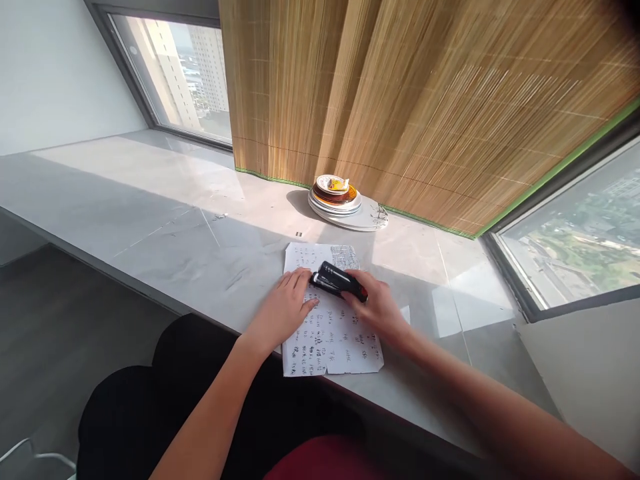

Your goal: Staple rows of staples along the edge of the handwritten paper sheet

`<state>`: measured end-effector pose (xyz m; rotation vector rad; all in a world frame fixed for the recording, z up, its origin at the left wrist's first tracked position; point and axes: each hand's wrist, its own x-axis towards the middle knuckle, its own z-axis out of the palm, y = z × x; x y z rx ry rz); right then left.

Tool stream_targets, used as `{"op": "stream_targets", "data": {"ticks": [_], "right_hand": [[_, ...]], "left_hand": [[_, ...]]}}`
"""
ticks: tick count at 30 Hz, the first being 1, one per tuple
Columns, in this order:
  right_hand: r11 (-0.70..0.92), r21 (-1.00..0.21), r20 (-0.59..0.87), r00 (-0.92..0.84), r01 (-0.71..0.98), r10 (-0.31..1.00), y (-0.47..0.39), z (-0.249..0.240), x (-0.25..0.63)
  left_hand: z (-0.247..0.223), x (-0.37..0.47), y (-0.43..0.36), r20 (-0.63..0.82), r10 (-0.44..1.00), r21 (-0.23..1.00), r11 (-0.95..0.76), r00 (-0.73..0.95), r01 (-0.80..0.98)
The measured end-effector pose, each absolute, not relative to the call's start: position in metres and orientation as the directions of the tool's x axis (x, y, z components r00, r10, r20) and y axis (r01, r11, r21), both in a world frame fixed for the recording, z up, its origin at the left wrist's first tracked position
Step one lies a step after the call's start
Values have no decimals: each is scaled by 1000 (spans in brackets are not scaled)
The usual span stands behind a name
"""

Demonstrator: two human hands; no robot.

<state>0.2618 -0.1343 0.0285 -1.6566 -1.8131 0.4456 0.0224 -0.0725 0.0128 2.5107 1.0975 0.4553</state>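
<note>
A black stapler (336,280) lies slantwise over handwritten sheets of paper (345,347) at the counter's front edge. My right hand (375,303) grips its right end between thumb and fingers. My left hand (287,303) rests on the left side of the paper, fingers stretched out and thumb apart. The left fingertips are close to the stapler's left end; whether they touch it I cannot tell. Rows of handwriting cover the paper, with a dense scribbled block near its top right.
Stacked plates (335,207) with a small yellow packet (339,185) on top stand behind the paper, by a bamboo blind (400,113). The grey stone counter (165,233) runs left along a window (175,73). A second window (580,233) is on the right.
</note>
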Motion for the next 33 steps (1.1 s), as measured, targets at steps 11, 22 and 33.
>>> {"op": "stream_targets", "data": {"ticks": [11,22,33], "right_hand": [[290,-546,633,160,786,758,-144,34,282],[171,-576,400,93,800,912,-131,26,287],[233,-669,416,96,706,904,-130,29,287]], "left_hand": [[17,18,-75,139,723,524,-633,676,570],[25,23,-79,80,839,695,-434,538,573],[27,15,-73,-39,918,872,-161,394,462]]}}
